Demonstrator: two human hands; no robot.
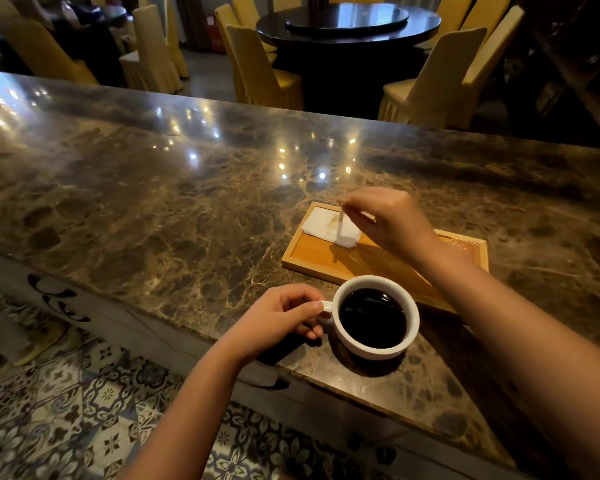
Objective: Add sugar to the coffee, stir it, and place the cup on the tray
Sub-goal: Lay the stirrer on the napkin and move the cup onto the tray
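A: Dark marbled stone makes up the tabletop [153, 202], polished enough to throw back the ceiling lights. Past its far edge, at twelve o'clock, a round dark dining table [349, 24] stands among chairs in yellow covers [264, 71].

B: Where's the coffee?

A: At about five o'clock from the middle of the view, close to the near edge. It's a white cup [378, 317] sitting on the stone, filled with black coffee nearly to the rim, handle pointing to nine o'clock.

B: And the tray?

A: A shallow wooden tray [312, 254] lies just beyond the cup, toward one o'clock from it. The cup is not on it; whether the rim touches the tray's near edge I can't tell. A folded white napkin [329, 225] with a faint brown stain rests in the tray's far left corner.

B: What are the hands doing?

A: The left hand [281, 317] has its grip closed on the cup's handle, thumb on top and fingers curled beneath. The right hand [392, 223] hovers over the tray, its grip pinched between thumb and forefinger on the upper end of a thin pale stir stick [341, 223]. The stick hangs nearly upright, with its lower end over the napkin; I can't tell if it touches
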